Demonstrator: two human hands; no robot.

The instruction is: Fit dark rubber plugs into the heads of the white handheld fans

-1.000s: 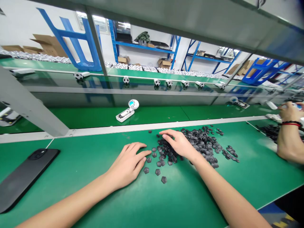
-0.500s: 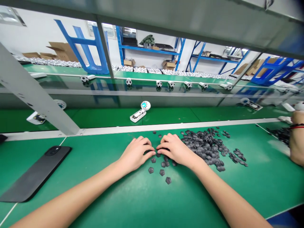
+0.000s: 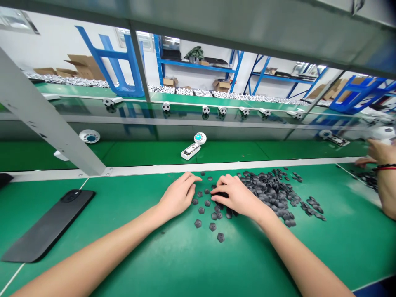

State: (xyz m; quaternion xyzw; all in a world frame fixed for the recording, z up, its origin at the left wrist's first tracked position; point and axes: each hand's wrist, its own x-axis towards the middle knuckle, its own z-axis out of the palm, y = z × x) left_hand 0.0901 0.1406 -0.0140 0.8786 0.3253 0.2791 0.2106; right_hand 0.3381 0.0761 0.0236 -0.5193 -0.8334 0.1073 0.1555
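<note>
Small black pentagon-shaped pieces (image 3: 220,237) lie scattered on the green work surface between my hands. My left hand (image 3: 177,196) rests left of them, index finger stretched out toward a piece near the back edge, thumb apart from it. No piece shows in its fingers. My right hand (image 3: 233,194) is curved low over the pieces, with thumb and fingers a little apart. Dark pieces show under its palm, and part of them is hidden. A large heap of the same black pieces (image 3: 269,187) spreads just right of that hand.
A black phone (image 3: 49,225) lies at the left. Beyond the white rail (image 3: 167,168), a white device with a round head (image 3: 191,151) sits on the green belt (image 3: 148,154). A slanted metal post (image 3: 58,119) stands at left. Another person's hand (image 3: 385,154) holds a white-and-black object at right.
My left hand has drawn away from the right, its index finger now extended, uncovering several pieces. The devices on the belt moved right. The other person's hand has come further into view with an object.
</note>
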